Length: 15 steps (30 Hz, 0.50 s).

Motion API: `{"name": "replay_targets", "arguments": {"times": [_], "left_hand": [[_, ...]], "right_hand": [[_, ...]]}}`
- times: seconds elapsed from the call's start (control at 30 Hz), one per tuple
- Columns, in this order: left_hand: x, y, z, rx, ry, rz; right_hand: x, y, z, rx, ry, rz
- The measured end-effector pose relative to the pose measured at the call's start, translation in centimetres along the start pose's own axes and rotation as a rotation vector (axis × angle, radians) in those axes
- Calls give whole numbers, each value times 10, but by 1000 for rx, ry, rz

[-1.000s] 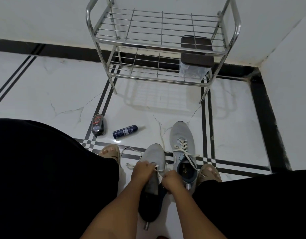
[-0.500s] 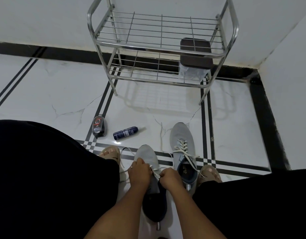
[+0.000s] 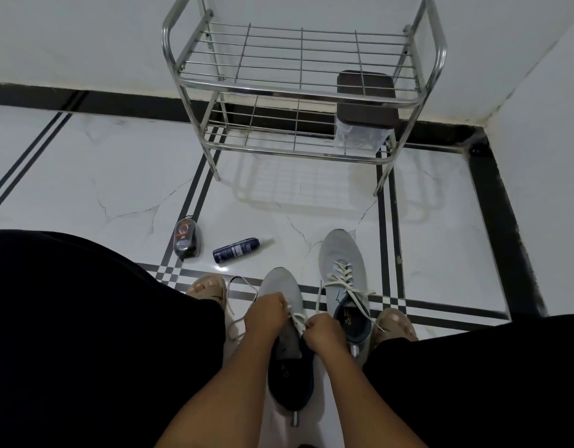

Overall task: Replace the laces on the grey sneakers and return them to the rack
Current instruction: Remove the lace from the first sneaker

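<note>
Two grey sneakers lie on the floor between my knees. The near sneaker (image 3: 284, 287) points away from me, its dark opening toward me. My left hand (image 3: 266, 313) and my right hand (image 3: 323, 333) sit over its eyelets, fingers curled, each pinching the white lace (image 3: 298, 318). One lace end loops out to the left (image 3: 235, 305). The second sneaker (image 3: 342, 263) lies to the right, laced, its ends loose. The steel rack (image 3: 298, 88) stands ahead by the wall.
A dark-lidded clear container (image 3: 363, 124) sits on the rack's lower shelf at the right. A shoe-polish sponge (image 3: 187, 239) and a blue spray bottle (image 3: 238, 249) lie on the tiled floor to the left. My sandalled feet flank the sneakers. A wall corner closes the right side.
The near sneaker has swung a little left and its toe now points straighter ahead. Both hands have stayed on the lace at the eyelets, shifting slightly with it.
</note>
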<state>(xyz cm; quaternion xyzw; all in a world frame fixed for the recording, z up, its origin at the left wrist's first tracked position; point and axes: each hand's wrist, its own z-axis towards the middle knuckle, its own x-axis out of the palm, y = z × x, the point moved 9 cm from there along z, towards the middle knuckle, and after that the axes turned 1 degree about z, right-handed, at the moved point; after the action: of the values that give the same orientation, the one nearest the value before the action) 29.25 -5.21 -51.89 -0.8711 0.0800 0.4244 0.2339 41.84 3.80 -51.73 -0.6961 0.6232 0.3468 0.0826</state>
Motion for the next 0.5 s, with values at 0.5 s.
{"name": "replay_targets", "arguments": {"times": [0.5], "left_hand": [[-36, 64, 0, -626, -349, -1256]], "right_hand": [[7, -7, 2, 63, 42, 95]]}}
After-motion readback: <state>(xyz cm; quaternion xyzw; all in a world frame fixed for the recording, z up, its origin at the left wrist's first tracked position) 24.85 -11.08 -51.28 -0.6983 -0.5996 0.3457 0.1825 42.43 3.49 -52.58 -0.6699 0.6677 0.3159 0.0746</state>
